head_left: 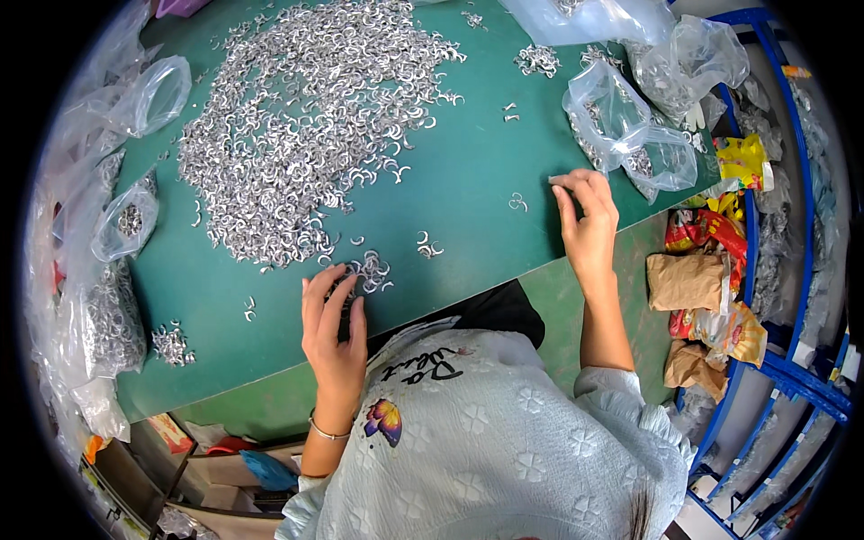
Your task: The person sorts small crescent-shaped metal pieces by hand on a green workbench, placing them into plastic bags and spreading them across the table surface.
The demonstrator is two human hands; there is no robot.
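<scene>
A broad heap of small silver crescent-shaped metal pieces (297, 126) spreads over the green table (468, 225). At its near edge my left hand (331, 328) rests with fingers apart, fingertips beside a small cluster of the same pieces (371, 270). My right hand (589, 220) is over the table's right side, thumb and forefinger brought together in a pinch. Something small and pale shows at those fingertips, too small to make out. To the left of that hand lies a pair of loose crescents (517, 202); a few more crescents (429, 244) lie between my hands.
Open clear plastic bags (621, 117) holding metal pieces stand at the table's right edge. More filled bags (112, 319) line the left edge, near a small pile (173, 346). Beyond the right edge are a blue metal rack (801, 180) and a brown paper package (688, 281).
</scene>
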